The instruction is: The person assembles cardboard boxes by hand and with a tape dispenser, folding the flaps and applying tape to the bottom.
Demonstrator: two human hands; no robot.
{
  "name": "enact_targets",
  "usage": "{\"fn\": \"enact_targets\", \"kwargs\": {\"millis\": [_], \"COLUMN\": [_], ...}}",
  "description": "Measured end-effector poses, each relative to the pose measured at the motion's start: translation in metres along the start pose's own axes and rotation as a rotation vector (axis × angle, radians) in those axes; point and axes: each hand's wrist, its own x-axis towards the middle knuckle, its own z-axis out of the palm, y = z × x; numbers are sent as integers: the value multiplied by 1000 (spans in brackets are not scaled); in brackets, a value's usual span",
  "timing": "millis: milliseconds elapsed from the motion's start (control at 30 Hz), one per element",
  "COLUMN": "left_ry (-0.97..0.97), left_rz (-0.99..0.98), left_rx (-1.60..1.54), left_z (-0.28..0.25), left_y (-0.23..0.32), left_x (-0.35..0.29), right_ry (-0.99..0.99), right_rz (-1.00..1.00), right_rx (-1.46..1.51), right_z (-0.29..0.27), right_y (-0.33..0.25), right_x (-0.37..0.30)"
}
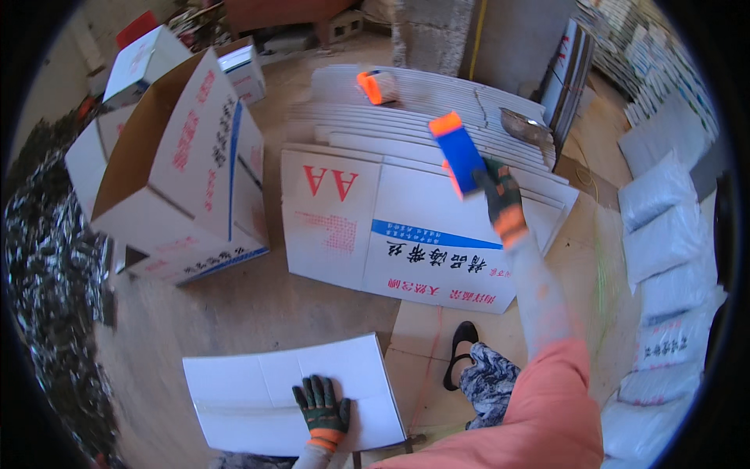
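Note:
In my right hand [504, 199], gloved in dark green and orange, is a blue and orange tape dispenser [461, 156], raised above a stack of flattened cartons [328, 227]. The fingers are closed around its near end. My left hand [322, 408], in a matching glove, lies flat with fingers spread on a white carton [250, 391] close in front of me. A pale tape-like strip runs across that carton's surface. Another orange item, looking like a tape roll with an orange holder [376, 87], rests on the far part of the stack.
An assembled, open-topped carton [183, 164] stands at the left, with further white boxes [144, 66] behind it. Dark shiny bundles [55, 273] are heaped along the left edge. A metal bowl-like object [525, 125] sits on the stack. White filled bags [664, 258] line the right side.

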Motion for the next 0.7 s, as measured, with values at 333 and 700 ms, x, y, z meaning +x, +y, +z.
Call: {"fn": "enact_targets", "kwargs": {"millis": [333, 700], "left_ry": [-54, 329], "left_rz": [-65, 143], "left_rx": [-2041, -1200], "left_z": [-96, -156], "left_y": [30, 56], "left_x": [-15, -93], "right_ry": [-940, -959], "right_rz": [591, -577], "right_rx": [399, -152], "right_z": [28, 75], "right_y": [-144, -237], "right_x": [-273, -354]}}
